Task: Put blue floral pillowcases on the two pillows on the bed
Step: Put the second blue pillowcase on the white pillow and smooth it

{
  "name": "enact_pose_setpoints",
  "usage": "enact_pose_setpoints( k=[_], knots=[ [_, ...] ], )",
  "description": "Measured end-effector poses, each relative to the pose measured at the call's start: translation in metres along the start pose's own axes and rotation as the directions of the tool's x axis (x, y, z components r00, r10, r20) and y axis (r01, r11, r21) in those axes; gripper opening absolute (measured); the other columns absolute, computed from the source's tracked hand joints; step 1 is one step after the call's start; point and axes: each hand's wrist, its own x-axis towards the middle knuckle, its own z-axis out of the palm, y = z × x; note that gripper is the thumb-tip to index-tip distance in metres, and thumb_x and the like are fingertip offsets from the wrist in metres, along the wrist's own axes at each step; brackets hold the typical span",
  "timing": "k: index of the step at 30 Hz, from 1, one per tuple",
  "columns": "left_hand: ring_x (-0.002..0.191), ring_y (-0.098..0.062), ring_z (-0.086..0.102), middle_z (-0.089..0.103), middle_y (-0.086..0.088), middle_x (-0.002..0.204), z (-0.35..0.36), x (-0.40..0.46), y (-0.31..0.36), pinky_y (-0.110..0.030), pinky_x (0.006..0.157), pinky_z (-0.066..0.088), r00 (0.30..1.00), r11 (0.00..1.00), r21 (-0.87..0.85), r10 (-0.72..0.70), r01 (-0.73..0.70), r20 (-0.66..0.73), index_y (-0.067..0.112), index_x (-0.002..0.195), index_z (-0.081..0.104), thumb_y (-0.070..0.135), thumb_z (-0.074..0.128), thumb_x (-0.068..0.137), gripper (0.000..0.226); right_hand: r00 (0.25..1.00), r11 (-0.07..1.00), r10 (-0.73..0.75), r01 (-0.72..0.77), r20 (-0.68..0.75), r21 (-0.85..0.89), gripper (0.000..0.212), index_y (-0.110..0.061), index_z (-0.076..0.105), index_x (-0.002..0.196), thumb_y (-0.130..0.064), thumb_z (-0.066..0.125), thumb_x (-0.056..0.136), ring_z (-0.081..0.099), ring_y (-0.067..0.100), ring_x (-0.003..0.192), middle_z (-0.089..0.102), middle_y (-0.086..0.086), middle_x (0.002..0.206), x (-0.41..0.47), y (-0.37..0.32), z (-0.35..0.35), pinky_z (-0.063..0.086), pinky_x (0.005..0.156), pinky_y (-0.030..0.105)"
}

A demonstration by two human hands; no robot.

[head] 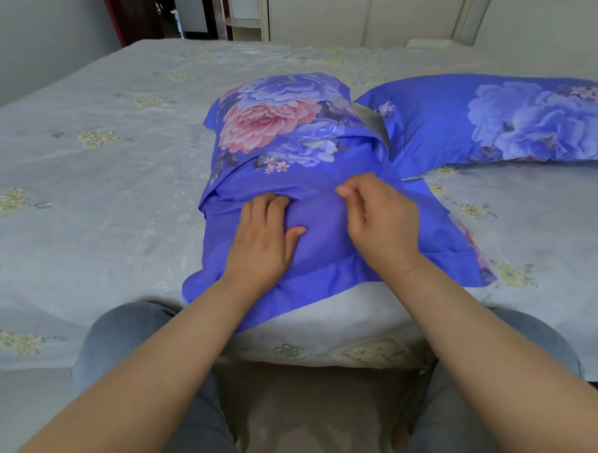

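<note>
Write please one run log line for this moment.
left hand: flat on near pillow | right hand: pinches pillowcase edge | far pillow: covered | step: closing the near one

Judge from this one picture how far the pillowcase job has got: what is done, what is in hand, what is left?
Done: the far pillow on the bed lies fully inside its blue floral case. In hand: the near pillow is covered too, but its open end is loose; the left hand presses flat on the plain blue fabric while the right hand pinches the flap. Left: tucking that flap and smoothing the near pillowcase.
</note>
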Motion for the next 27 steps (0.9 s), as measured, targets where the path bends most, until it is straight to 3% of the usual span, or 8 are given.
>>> enact_pose_setpoints(
  k=[4,6,8,12,19,22,24,27],
  knots=[
    [0.113,-0.032,0.048,0.051,-0.011,0.124,-0.011,0.003,-0.024,-0.044,0.096,0.038,0.980,0.983,0.087,-0.171,0.163,0.100,0.014,0.126,0.051,0.060,0.035,0.088,0.063,0.774,0.705,0.606,-0.629,0.182,0.327,0.032,-0.011,0.047,0.068,-0.024,0.048,0.098,0.041,0.016,0.064,0.045,0.000,0.066,0.016,0.021,0.017,0.031,0.063,0.029],
    [0.117,-0.030,0.047,0.049,-0.008,0.127,-0.019,0.007,-0.028,-0.043,0.095,0.038,0.958,0.971,0.122,-0.224,0.205,0.178,0.017,0.129,0.049,0.062,0.038,0.086,0.062,0.600,0.488,0.744,-0.788,0.294,0.375,0.043,-0.016,0.034,0.057,-0.024,0.048,0.098,0.032,0.015,0.061,0.034,-0.001,0.060,0.016,0.030,0.028,0.028,0.061,0.029],
    [0.121,-0.029,0.043,0.044,-0.006,0.132,-0.024,0.016,-0.029,-0.044,0.096,0.037,0.943,0.970,0.119,-0.233,0.210,0.238,0.019,0.131,0.046,0.059,0.044,0.087,0.060,0.529,0.437,0.750,-0.847,0.397,0.304,0.045,-0.018,0.033,0.056,-0.026,0.048,0.097,0.033,0.018,0.065,0.034,0.000,0.061,0.017,0.039,0.033,0.028,0.059,0.031],
    [0.125,-0.030,0.043,0.037,-0.005,0.138,-0.037,0.049,-0.031,-0.047,0.100,0.039,0.943,0.966,-0.036,-0.240,0.255,0.232,0.021,0.134,0.043,0.054,0.044,0.091,0.055,0.556,0.600,0.582,-0.786,0.594,0.149,0.040,-0.018,0.041,0.059,-0.028,0.049,0.097,0.040,0.019,0.069,0.044,0.010,0.069,0.032,0.041,0.016,0.033,0.067,0.030],
    [0.113,-0.025,0.045,0.054,-0.001,0.116,-0.042,0.085,-0.049,-0.031,0.102,0.032,0.931,0.996,-0.088,0.005,0.030,0.366,0.023,0.111,0.058,0.054,0.062,0.078,0.045,0.406,0.898,0.278,-0.432,0.870,-0.086,0.036,-0.004,0.060,0.083,-0.037,0.050,0.096,0.047,0.015,0.072,0.052,0.004,0.076,0.038,0.007,-0.021,0.034,0.066,0.028],
    [0.111,-0.021,0.048,0.053,0.002,0.110,-0.041,0.089,-0.046,-0.035,0.101,0.038,0.918,0.991,-0.130,0.027,0.027,0.397,0.025,0.118,0.056,0.051,0.066,0.078,0.049,0.514,0.904,0.332,-0.412,0.791,-0.112,0.036,-0.017,0.053,0.096,-0.050,0.062,0.085,0.051,0.014,0.077,0.052,-0.008,0.082,0.041,0.006,-0.022,0.038,0.067,0.029],
    [0.094,-0.018,0.055,0.055,0.007,0.091,-0.045,0.095,-0.041,-0.036,0.087,0.046,0.905,0.978,-0.207,0.077,0.012,0.417,0.027,0.101,0.062,0.045,0.069,0.079,0.030,0.626,0.939,0.321,-0.309,0.711,-0.151,0.061,-0.028,0.046,0.118,-0.060,0.069,0.072,0.051,0.014,0.095,0.046,-0.009,0.108,0.045,0.006,-0.020,0.042,0.078,0.032],
    [0.082,-0.017,0.054,0.058,0.003,0.082,-0.049,0.101,-0.027,-0.033,0.079,0.045,0.889,0.949,-0.298,0.221,-0.101,0.401,0.023,0.079,0.060,0.029,0.068,0.085,0.011,0.616,0.965,0.255,-0.120,0.746,-0.231,0.084,-0.030,0.039,0.135,-0.068,0.067,0.066,0.036,0.024,0.124,0.033,0.001,0.133,0.053,0.014,-0.013,0.035,0.104,0.040]
  ],
)
